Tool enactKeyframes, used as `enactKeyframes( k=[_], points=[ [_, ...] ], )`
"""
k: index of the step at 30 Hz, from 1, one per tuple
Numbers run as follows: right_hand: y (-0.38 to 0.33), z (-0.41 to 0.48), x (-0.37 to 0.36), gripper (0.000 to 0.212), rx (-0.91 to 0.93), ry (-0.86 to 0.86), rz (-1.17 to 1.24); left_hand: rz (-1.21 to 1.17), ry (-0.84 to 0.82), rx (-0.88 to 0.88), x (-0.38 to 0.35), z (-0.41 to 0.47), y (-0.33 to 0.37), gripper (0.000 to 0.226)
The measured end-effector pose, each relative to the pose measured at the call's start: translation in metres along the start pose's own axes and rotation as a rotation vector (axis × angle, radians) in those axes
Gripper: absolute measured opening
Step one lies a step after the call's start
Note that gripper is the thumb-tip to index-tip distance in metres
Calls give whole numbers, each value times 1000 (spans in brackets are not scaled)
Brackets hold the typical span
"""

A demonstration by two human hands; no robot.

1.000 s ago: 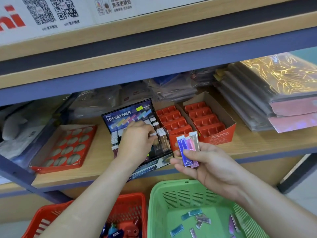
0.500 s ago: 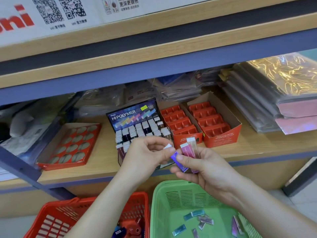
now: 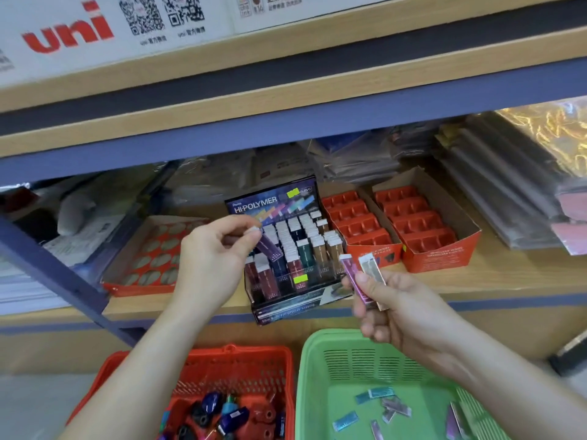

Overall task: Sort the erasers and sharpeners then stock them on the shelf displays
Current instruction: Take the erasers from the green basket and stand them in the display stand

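Left hand (image 3: 216, 258) raised before display (image 3: 286, 300), pinching purple eraser (image 3: 269, 247) by its white end, tilted over the front rows. Right hand (image 3: 403, 315) lower, gripping two erasers (image 3: 362, 277) upright, pink and tan. Display well stocked, at shelf (image 3: 476, 281) edge. Loose erasers (image 3: 378, 392) in green basket (image 3: 317, 376); sharpeners (image 3: 228, 411) in red basket (image 3: 254, 357).

The left hand (image 3: 212, 260) is bare. Behind its wrist the left forearm (image 3: 136, 369) is bare too, slim and smooth down to the lower edge of the view. The right hand (image 3: 405, 315) is also bare, with a short, rounded thumbnail (image 3: 369, 285) at the tip of its thumb. Behind its wrist the right forearm (image 3: 508, 385) is uncovered, with faint tendon lines just past the wrist.
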State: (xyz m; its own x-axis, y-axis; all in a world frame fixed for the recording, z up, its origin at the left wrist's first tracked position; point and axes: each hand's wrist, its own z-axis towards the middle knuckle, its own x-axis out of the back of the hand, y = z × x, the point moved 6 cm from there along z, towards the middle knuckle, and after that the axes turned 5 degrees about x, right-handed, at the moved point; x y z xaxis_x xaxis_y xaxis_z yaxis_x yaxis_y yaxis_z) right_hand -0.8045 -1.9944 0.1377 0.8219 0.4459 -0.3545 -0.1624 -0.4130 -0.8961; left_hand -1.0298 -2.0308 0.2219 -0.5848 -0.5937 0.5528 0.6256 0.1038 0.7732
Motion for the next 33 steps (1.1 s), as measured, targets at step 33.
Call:
enactKeyframes(
  k=[33],
  points=[
    [-4,20,-7,12,100,12,113,-387,-121,184,-45,-1,6,8]
  ],
)
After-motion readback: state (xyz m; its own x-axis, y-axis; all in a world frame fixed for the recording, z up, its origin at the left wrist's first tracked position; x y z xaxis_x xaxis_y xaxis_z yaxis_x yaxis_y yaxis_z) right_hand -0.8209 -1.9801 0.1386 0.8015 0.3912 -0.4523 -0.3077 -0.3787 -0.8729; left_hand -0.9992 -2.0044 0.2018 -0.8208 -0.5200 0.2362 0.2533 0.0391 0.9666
